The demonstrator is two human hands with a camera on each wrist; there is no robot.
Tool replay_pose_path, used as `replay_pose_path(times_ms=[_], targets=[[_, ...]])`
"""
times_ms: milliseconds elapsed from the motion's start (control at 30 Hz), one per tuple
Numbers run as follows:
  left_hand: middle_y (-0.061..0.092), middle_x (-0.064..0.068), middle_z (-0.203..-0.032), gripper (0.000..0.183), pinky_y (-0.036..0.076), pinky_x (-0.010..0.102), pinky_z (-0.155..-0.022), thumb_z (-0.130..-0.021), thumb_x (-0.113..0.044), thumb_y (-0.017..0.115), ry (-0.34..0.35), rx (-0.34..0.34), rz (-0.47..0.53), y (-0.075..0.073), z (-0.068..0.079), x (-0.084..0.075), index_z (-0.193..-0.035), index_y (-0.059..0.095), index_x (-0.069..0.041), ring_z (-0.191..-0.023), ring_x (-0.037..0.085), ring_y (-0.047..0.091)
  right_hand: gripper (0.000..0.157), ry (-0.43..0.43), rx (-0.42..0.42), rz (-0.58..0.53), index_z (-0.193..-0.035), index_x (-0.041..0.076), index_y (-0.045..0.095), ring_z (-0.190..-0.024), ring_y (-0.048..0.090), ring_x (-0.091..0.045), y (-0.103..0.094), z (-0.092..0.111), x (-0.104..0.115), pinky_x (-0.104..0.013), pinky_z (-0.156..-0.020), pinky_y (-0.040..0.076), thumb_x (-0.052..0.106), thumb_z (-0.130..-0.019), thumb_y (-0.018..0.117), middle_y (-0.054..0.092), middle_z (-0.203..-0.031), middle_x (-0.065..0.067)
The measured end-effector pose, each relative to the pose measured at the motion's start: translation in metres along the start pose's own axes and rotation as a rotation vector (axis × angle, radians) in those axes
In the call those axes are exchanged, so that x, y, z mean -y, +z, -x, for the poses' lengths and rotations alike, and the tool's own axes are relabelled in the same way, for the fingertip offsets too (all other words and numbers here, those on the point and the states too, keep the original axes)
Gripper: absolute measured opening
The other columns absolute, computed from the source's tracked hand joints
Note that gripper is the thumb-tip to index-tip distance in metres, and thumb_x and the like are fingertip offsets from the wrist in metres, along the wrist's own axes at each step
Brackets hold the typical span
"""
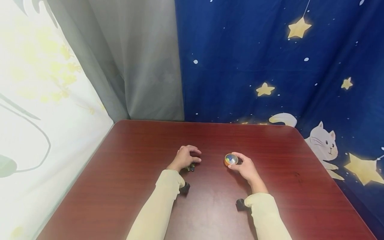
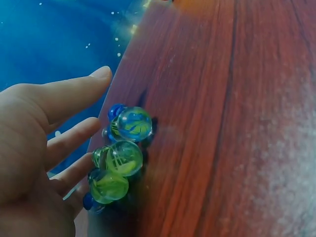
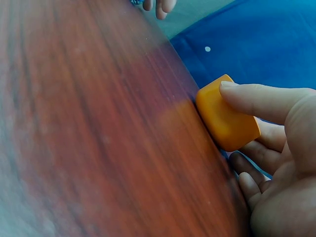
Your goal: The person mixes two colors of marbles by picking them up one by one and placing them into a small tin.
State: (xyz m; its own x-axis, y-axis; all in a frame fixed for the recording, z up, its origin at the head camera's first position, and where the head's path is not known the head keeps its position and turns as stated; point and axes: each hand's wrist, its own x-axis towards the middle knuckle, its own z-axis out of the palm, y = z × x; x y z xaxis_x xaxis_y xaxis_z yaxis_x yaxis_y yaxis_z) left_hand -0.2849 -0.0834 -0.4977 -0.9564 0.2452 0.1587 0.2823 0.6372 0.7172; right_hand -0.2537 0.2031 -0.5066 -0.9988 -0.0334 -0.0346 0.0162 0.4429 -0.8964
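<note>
A cluster of several clear glass marbles (image 2: 123, 158) with green and blue swirls lies on the table, partly hidden under my left hand (image 1: 184, 158) in the head view. That hand's fingers are loosely extended beside the marbles and pinch none of them; the left wrist view shows a gap between thumb and fingers. To the right, a small round orange cup (image 3: 222, 116) with a shiny silvery inside is gripped by my right hand (image 1: 248, 169), thumb on the near side and fingers on the far side. Blue and green marbles (image 1: 230, 159) show inside the cup.
Both hands work over a reddish-brown wooden table (image 1: 144, 140) with rounded far corners. A grey curtain (image 1: 150, 60) and a blue star-patterned curtain (image 1: 228, 66) hang behind it. A pale patterned cloth (image 1: 39, 100) hangs along the left side. Black wrist devices (image 1: 184, 188) sit below the cuffs.
</note>
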Motion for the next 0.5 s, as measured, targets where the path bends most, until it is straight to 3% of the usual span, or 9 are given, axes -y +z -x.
replay_pose_path(times_ms=[200, 500], targets=[[0.064, 0.0, -0.122, 0.025, 0.028, 0.049, -0.106, -0.076, -0.019, 0.084, -0.022, 0.034, 0.0, 0.0006, 0.0019, 0.0029, -0.1, 0.077, -0.018, -0.124, 0.027, 0.047, 0.061, -0.004, 0.007, 0.002, -0.133, 0.003, 0.056, -0.112, 0.057, -0.033, -0.0008, 0.0011, 0.0012, -0.047, -0.095, 0.043, 0.006, -0.078, 0.08, 0.061, -0.123, -0.02], [0.065, 0.004, -0.123, 0.023, 0.033, 0.046, -0.104, -0.075, -0.013, 0.084, 0.003, 0.05, 0.0, 0.0, 0.0044, 0.0062, -0.098, 0.078, -0.015, -0.123, 0.029, 0.049, 0.061, -0.003, 0.008, -0.003, -0.133, 0.003, 0.055, -0.113, 0.056, -0.033, -0.0008, 0.0019, 0.0014, -0.047, -0.096, 0.041, 0.006, -0.077, 0.079, 0.061, -0.123, -0.021]])
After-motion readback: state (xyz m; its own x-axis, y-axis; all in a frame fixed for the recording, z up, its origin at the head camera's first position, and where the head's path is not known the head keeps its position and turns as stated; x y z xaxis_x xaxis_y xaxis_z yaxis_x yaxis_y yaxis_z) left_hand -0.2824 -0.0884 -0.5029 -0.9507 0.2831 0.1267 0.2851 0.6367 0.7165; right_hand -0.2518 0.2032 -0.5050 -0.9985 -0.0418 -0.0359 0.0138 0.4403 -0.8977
